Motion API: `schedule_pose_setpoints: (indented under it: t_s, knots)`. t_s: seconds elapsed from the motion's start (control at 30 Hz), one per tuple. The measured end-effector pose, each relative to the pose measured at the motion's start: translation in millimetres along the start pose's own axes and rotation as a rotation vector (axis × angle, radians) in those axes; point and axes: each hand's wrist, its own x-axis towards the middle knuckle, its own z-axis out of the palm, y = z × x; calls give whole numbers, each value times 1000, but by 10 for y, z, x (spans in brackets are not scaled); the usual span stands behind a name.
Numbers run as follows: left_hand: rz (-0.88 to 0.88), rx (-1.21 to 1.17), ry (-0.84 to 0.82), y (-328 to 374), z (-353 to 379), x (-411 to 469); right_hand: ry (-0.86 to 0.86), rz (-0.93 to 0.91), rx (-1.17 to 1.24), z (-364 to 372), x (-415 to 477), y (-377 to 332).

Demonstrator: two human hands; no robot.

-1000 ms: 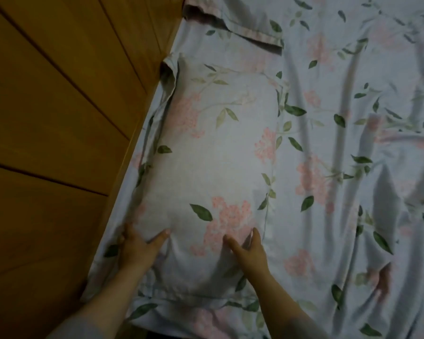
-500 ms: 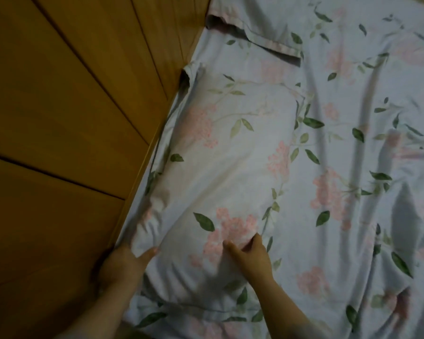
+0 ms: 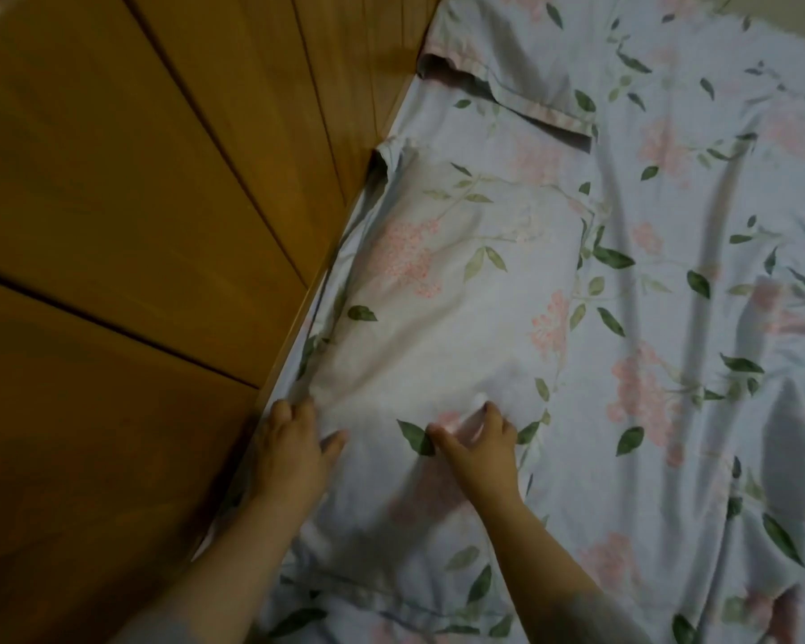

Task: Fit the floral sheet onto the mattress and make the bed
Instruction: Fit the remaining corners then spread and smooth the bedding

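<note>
A pale blue floral sheet (image 3: 670, 318) with pink blossoms and green leaves covers the mattress, creased on the right. A pillow (image 3: 442, 295) in the same print lies along the wooden headboard. My left hand (image 3: 291, 439) lies on the pillow's left edge by the wood, fingers spread and thumb out. My right hand (image 3: 477, 441) presses on the pillow's near middle, fingers bent into the fabric. Both forearms reach in from the bottom.
A wooden panelled headboard (image 3: 135, 225) fills the left side, tight against the mattress edge. A second pillow (image 3: 526, 81) in the same print lies at the top, its hem folded over.
My view has drifted left and nearer the headboard. My left hand went down to the gap by the wood and came back up onto the pillow's edge. My right hand slid forward along the pillow.
</note>
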Motion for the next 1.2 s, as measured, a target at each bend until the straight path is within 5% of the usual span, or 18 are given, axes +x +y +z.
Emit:
schedule_pose_setpoints:
  t_s: [0.2,0.33,0.47,0.6,0.73,0.93,1.1,1.2]
  knots:
    - [189,46,-244,93,279,-72,-166,-13,-114,156,-35,266]
    - [155,203,-307,-40,493,-351,-221,310,42,250,-396,786]
    - [179,237,-210,-55,582,-521,-309,368,3,290,-609,1312]
    - [458,234,30,-124,813,-799,-304,393,-244,193,-672,1580]
    - [636,157,-87,-165,1127,-1142,-246,356,-53,183,-717,1933]
    - [505,281,-421,-203,1527,-1432,-158,239,57,126,-843,2233]
    - [353,341,-488,-209,1675,-1645,-179,282,418,89,-1051,2350]
    - [318,318,-456,-141,1684,-1795,-156,279,425,34,-1212,2425]
